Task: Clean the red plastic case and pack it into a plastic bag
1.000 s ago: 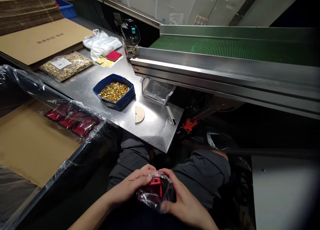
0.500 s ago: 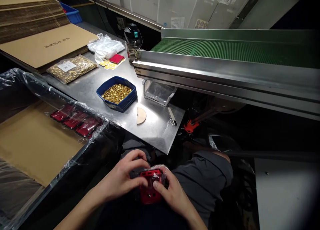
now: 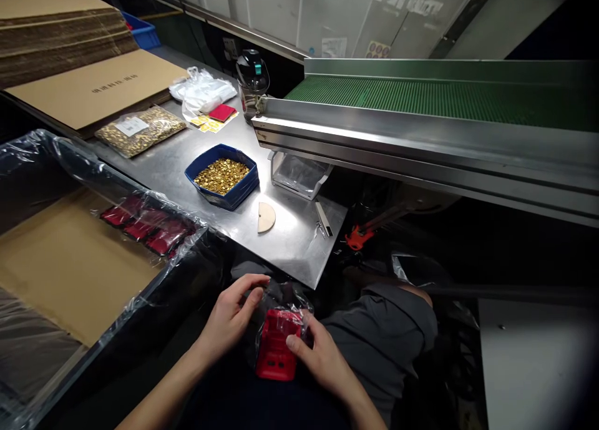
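A red moulded plastic part point(image 3: 277, 355) with two small dark holes near its lower end sits inside a clear plastic bag point(image 3: 285, 296) above my lap. My right hand point(image 3: 322, 358) grips the bagged part from the right, thumb across its front. To the upper left, my left hand point(image 3: 231, 311) has its thumb and index finger brought close together at the bag's loose upper edge, seemingly pinching the film. Its other fingers are mostly hidden behind.
On the metal table point(image 3: 299, 249) are a blue bin point(image 3: 234, 199) of small gold-coloured pieces, a half-round wooden disc point(image 3: 266, 218) and a pale tool point(image 3: 324, 219). A plastic-lined box point(image 3: 88, 280) with several bagged red parts point(image 3: 163, 236) stands left. A green conveyor point(image 3: 402, 99) runs right.
The red part has turned and shows more of its face, with the bag's loose end now raised. My left hand has moved up and left off the part.
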Tool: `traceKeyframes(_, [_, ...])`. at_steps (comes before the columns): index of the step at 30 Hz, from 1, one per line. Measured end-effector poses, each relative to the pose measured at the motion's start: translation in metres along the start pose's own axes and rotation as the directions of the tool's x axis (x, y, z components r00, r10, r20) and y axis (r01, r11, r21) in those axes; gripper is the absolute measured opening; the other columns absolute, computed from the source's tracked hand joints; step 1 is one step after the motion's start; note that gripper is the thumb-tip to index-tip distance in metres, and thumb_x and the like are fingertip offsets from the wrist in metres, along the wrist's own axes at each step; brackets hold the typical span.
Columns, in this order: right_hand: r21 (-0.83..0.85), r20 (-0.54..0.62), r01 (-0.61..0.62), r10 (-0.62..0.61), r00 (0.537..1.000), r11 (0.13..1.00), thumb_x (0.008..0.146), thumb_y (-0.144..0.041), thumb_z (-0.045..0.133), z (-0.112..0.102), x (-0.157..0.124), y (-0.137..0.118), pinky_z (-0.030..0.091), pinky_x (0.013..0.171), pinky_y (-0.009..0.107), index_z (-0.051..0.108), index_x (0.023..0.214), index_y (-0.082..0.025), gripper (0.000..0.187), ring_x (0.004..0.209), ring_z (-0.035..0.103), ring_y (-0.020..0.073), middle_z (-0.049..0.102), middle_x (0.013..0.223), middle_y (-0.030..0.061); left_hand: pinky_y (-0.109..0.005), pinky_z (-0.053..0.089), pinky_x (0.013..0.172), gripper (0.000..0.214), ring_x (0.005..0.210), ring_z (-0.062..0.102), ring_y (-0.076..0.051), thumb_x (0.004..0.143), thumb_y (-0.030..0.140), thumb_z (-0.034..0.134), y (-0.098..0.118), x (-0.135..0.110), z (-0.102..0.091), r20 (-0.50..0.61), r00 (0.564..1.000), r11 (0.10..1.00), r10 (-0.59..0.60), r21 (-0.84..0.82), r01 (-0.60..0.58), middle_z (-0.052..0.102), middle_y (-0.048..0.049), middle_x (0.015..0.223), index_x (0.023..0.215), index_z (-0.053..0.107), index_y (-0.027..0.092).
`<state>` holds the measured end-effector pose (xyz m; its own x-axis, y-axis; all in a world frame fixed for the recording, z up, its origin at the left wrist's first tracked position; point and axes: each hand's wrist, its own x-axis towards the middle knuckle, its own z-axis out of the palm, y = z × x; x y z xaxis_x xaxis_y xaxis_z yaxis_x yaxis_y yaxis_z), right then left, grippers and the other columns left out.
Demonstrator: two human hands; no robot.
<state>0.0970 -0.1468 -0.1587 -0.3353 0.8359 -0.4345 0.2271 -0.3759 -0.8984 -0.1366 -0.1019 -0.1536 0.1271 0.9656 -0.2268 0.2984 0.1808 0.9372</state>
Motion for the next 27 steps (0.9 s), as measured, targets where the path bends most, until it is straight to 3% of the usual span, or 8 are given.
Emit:
traceKeyframes(3, [0.024, 0.007, 0.004, -0.004, 1.000, 1.000, 0.090, -0.050, 0.066, 0.001, 0.001, 0.002, 0.049, 0.101, 0.038, 0.060, 0.131, -0.024, 0.049, 0.116, 0.064, 0.0267, 0.069, 0.127, 0.0070, -0.033, 0.052, 0.095, 0.063, 0.124, 0.057, -0.026, 0.085, 0.040, 0.073, 0.000, -0.003, 0.003, 0.192, 0.979, 0.989, -0.063, -0.121, 0.087, 0.060, -0.0078, 0.138, 0.142, 0.049, 0.028])
traceKeyframes(6, [0.032, 0.028, 0.025, -0.026, 0.999, 0.999, 0.090, -0.049, 0.066, 0.000, 0.002, 0.006, 0.049, 0.102, 0.038, 0.059, 0.132, -0.025, 0.049, 0.117, 0.063, 0.0260, 0.069, 0.126, 0.0066, -0.033, 0.053, 0.088, 0.046, 0.104, 0.066, -0.025, 0.081, 0.039, 0.077, 0.000, -0.006, 0.010, 0.320, 0.936, 0.971, -0.149, -0.134, 0.200, 0.072, -0.0083, 0.112, 0.122, 0.066, 0.020])
traceKeyframes(9, [0.059, 0.033, 0.053, -0.055, 0.998, 0.997, 0.090, -0.048, 0.066, -0.001, 0.004, 0.010, 0.046, 0.107, 0.039, 0.054, 0.137, -0.027, 0.053, 0.124, 0.060, 0.0255, 0.064, 0.134, 0.0073, -0.032, 0.050, 0.083, 0.027, 0.089, 0.066, -0.022, 0.090, 0.042, 0.066, 0.001, -0.008, 0.022, 0.230, 0.960, 0.973, -0.160, -0.126, 0.192, 0.073, -0.0063, 0.094, 0.099, 0.073, 0.017])
traceKeyframes(13, [0.079, 0.014, 0.087, -0.089, 0.996, 0.993, 0.090, -0.053, 0.064, -0.006, 0.005, 0.012, 0.042, 0.111, 0.039, 0.055, 0.137, -0.027, 0.054, 0.127, 0.058, 0.0257, 0.062, 0.137, 0.0087, -0.031, 0.046, 0.089, 0.027, 0.098, 0.063, -0.022, 0.095, 0.041, 0.059, 0.006, -0.013, 0.032, 0.085, 0.996, 0.983, -0.029, -0.178, 0.044, 0.069, -0.0069, 0.102, 0.093, 0.074, 0.018])
traceKeyframes(17, [-0.045, 0.029, 0.124, -0.123, 0.992, 0.991, 0.094, -0.058, 0.053, -0.015, 0.005, 0.014, 0.045, 0.107, 0.036, 0.063, 0.126, -0.026, 0.047, 0.125, 0.058, 0.0255, 0.063, 0.133, 0.0095, -0.030, 0.045, 0.086, 0.029, 0.094, 0.061, -0.020, 0.097, 0.042, 0.057, 0.014, -0.017, 0.035, 0.166, 0.985, 0.918, -0.054, -0.379, 0.115, 0.067, -0.0060, 0.098, 0.098, 0.070, 0.017])
traceKeyframes(20, [-0.215, -0.052, 0.136, -0.151, 0.987, 0.967, 0.094, -0.053, 0.055, -0.021, 0.011, 0.014, 0.050, 0.096, 0.028, 0.069, 0.112, -0.024, 0.037, 0.114, 0.063, 0.0232, 0.067, 0.120, 0.0089, -0.027, 0.043, 0.079, 0.032, 0.086, 0.058, -0.018, 0.095, 0.045, 0.058, 0.015, -0.012, 0.037, 0.226, 0.971, 0.875, -0.072, -0.452, 0.171, 0.066, -0.0043, 0.091, 0.093, 0.068, 0.015])
traceKeyframes(23, [-0.316, -0.147, 0.098, -0.150, 0.978, 0.944, 0.088, -0.054, 0.063, -0.019, 0.018, 0.005, 0.053, 0.075, 0.023, 0.069, 0.113, -0.023, 0.040, 0.082, 0.067, 0.0187, 0.071, 0.092, 0.0052, -0.027, 0.043, 0.077, 0.031, 0.082, 0.058, -0.017, 0.088, 0.045, 0.067, 0.009, 0.003, 0.040, 0.296, 0.951, 0.841, -0.084, -0.491, 0.227, 0.067, -0.0038, 0.086, 0.088, 0.069, 0.014])
traceKeyframes(27, [-0.255, -0.231, 0.057, -0.118, 0.966, 0.965, 0.084, -0.060, 0.064, -0.009, 0.025, -0.008, 0.049, 0.060, 0.021, 0.071, 0.107, -0.022, 0.045, 0.064, 0.062, 0.0161, 0.069, 0.075, 0.0023, -0.028, 0.045, 0.076, 0.037, 0.073, 0.059, -0.015, 0.071, 0.048, 0.081, -0.008, 0.022, 0.048, 0.468, 0.875, 0.750, -0.120, -0.535, 0.389, 0.065, -0.0017, 0.081, 0.087, 0.071, 0.016])
